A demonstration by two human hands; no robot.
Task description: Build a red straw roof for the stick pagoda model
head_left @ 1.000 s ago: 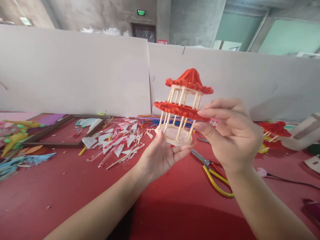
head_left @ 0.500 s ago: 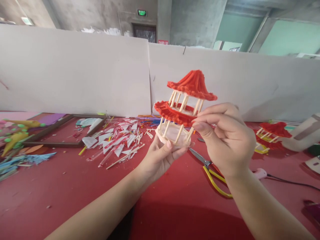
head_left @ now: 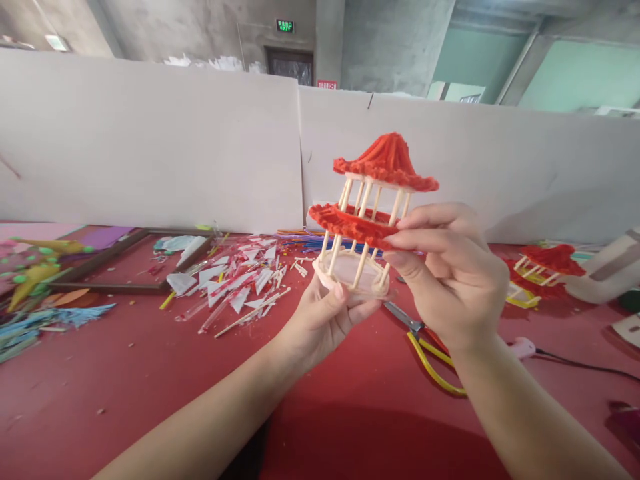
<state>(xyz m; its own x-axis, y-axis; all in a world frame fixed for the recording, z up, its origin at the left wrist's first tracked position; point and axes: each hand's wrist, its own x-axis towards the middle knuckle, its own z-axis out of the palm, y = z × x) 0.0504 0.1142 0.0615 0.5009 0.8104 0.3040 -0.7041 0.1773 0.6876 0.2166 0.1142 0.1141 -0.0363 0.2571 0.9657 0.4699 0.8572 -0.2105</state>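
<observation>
A small two-tier pavilion model (head_left: 373, 230) is held up above the table, slightly tilted. It has a fuzzy red peaked roof (head_left: 387, 160), a red lower eave ring, pale stick columns and a pale flat base (head_left: 350, 268). My left hand (head_left: 327, 317) grips that base from below, thumb on its near edge. With thumb and fingers, my right hand (head_left: 450, 273) pinches the right side of the red lower eave. Scissors with yellow handles (head_left: 425, 353) lie on the table below, partly hidden by my right forearm.
Red-and-white scraps (head_left: 245, 273) and a thin stick lie left of centre. A brown frame (head_left: 110, 290) and light-blue strips (head_left: 55, 327) are farther left. Another red-roofed model (head_left: 550, 260) stands at right, near a pink corded tool (head_left: 523, 348). A white partition (head_left: 150, 147) crosses behind.
The pavilion model has tipped slightly, showing more of its upper columns, and its roof sits a little higher. Both hands keep their hold.
</observation>
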